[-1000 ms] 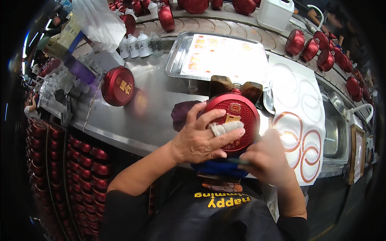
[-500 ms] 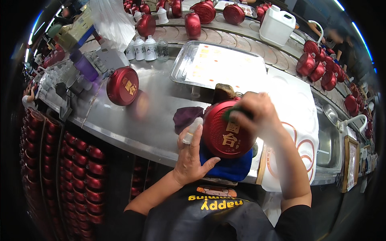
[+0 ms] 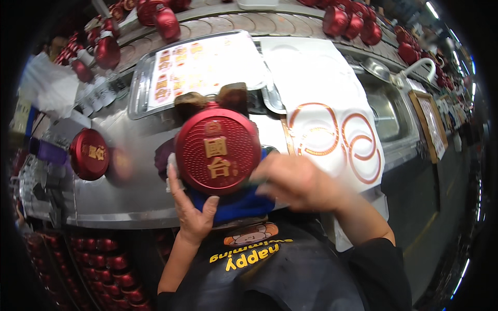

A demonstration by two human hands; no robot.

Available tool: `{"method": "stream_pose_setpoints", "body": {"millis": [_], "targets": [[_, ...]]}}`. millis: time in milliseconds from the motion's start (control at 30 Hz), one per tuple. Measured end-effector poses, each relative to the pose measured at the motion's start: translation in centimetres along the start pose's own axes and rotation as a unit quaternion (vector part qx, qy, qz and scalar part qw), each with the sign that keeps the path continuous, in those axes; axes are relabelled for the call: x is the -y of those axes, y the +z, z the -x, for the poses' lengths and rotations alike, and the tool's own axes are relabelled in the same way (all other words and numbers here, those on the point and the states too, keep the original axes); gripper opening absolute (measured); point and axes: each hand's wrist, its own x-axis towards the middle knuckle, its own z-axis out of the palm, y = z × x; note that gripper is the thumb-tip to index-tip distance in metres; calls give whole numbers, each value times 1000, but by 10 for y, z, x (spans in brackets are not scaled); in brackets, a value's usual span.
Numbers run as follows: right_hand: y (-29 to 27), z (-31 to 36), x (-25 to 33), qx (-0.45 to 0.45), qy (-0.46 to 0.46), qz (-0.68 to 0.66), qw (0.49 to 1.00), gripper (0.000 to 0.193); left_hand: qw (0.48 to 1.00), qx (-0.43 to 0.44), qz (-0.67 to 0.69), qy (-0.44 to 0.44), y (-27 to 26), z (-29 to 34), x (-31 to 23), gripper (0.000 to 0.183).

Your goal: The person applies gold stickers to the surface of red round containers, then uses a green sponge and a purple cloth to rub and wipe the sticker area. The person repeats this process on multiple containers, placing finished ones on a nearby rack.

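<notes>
Bottle, round, flat-faced and metallic red, sits left of the frame's centre, its gold lettering facing up at me and its neck end between two dark brown, worn-looking blocks. Below it a bright blue, rumpled cloth lies at the front of the grey metal counter. My left hand is spread, fingers along the lower-left rim and thumb apart: that grip is wide and clasps nothing. My right hand, blurred, curls beside the lower-right rim; a dark green sliver shows at its fingertips, but I cannot tell whether that grip is closed on it. I take the step in hand to be smoothing the lettering onto the face. The next move, as I judge it, calls for my left fingers to steady the rim while my right presses lightly and evenly, without dragging the characters.
</notes>
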Motion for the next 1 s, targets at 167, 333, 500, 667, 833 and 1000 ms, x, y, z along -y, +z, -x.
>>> {"method": "stream_pose_setpoints", "body": {"millis": [167,333,500,667,833,1000], "targets": [[-58,68,-123,-131,181,272,936,40,997,-10,62,-32,5,6,5,96],[-58,58,-172,-22,241,310,919,29,995,-11,84,-60,4,9,5,95],[-58,47,-158,-40,182,241,953,25,995,-17,81,-61,5,12,6,94],[-53,57,-166,-88,246,310,914,30,993,-11,100,-57,5,10,6,94],[-48,58,-168,-106,186,311,926,27,991,-18,115,-65,6,11,5,95],[-62,46,-159,-120,228,167,952,9,993,-13,100,-55,5,10,7,95]]}}
